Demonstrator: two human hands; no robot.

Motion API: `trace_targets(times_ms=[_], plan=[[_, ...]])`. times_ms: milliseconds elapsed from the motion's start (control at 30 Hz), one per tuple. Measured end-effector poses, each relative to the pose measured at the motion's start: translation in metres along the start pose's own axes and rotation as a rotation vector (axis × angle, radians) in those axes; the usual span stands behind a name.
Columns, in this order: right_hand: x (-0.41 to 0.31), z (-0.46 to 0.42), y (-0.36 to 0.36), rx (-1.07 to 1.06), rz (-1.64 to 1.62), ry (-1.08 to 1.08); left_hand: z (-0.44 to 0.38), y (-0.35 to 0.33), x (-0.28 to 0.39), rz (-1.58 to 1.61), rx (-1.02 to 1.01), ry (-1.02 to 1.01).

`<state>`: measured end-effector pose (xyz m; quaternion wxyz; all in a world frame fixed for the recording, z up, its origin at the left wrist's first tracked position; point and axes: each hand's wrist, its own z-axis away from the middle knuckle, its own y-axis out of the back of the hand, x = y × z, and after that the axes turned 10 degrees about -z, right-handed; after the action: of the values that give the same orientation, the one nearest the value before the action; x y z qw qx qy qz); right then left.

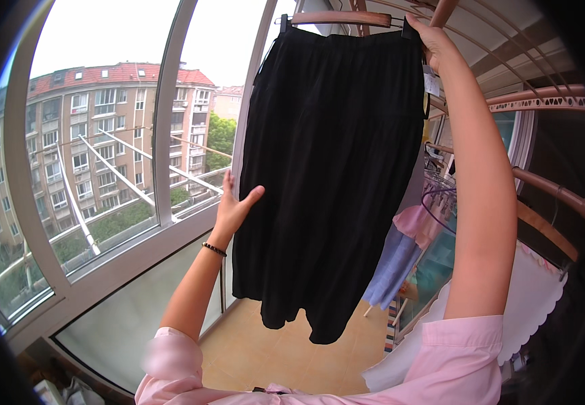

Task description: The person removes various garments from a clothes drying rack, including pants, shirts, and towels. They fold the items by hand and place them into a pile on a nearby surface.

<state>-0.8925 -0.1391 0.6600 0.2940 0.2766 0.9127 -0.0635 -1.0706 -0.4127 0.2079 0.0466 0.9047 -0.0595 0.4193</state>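
Observation:
A black pleated garment (323, 167) hangs full length before me from a clip hanger (343, 18) with a wooden-looking bar. Black clips grip its waistband at both ends. My right hand (432, 43) is raised at the hanger's right clip, its thumb against the clip; the other fingers are partly hidden. Below it, a white tag (431, 83) hangs at the garment's right side. My left hand (237, 202), fingers apart, is at the garment's left edge, holding nothing. A dark beaded bracelet (214, 249) circles that wrist.
Sliding windows (166, 116) line the left, with white poles (125, 169) outside. Pinkish-brown rack bars (541, 101) are at the upper right. Pink and blue clothes (399, 253) hang behind, and a white scalloped cloth (520, 304) hangs at the lower right, above a tiled floor (282, 359).

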Motion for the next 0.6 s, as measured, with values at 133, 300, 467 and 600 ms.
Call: trace_targets(times_ms=[133, 300, 467, 600], plan=[[0.001, 0.002, -0.001, 0.106, -0.173, 0.03, -0.009, -0.02, 0.015, 0.275, -0.395, 0.031], [-0.019, -0.018, -0.065, 0.516, 0.09, 0.236, -0.024, -0.03, 0.041, 0.484, -0.46, 0.102], [0.014, 0.011, -0.094, 0.539, 0.17, 0.24, -0.017, -0.052, 0.05, 0.791, -0.609, 0.07], [0.1, 0.189, -0.095, 0.368, -0.121, 0.005, 0.027, -0.063, 0.038, 0.962, -0.775, 0.282]])
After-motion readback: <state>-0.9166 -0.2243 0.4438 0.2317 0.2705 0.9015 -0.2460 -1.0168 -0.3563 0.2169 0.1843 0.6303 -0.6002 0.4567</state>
